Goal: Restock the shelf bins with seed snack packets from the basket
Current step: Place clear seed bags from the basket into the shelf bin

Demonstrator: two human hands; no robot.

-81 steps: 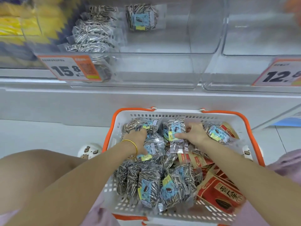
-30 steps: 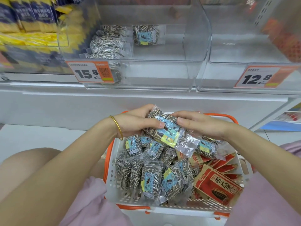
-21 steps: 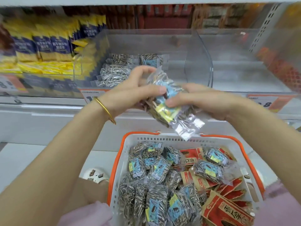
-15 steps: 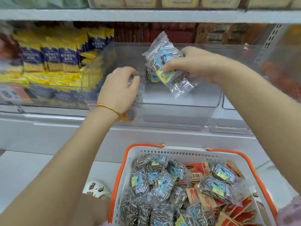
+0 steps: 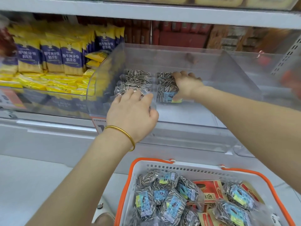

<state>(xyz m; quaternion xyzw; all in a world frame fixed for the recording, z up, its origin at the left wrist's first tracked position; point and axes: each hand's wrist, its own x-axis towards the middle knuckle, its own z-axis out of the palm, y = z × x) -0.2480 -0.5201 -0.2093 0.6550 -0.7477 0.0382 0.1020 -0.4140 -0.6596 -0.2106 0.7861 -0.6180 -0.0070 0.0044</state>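
Head view, right hand [image 5: 187, 85] fingers gripping clear striped-seed packet [image 5: 166, 93] in transparent plastic shelf bin [image 5: 187, 111], left hand [image 5: 132, 111] fingers spread on neighbouring packet stack [image 5: 133, 82], white orange-rimmed basket [image 5: 187, 167] below.

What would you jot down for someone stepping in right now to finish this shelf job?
Left hand: reaching into the clear bin, fingers resting on the left stack of seed packets; whether it grips one is unclear.
Right hand: setting down the blue-label packets on the right stack.
Done: two short stacks sit in the bin.
Left: the bin is mostly bare; many seed packets remain in the basket, mixed with red packets.
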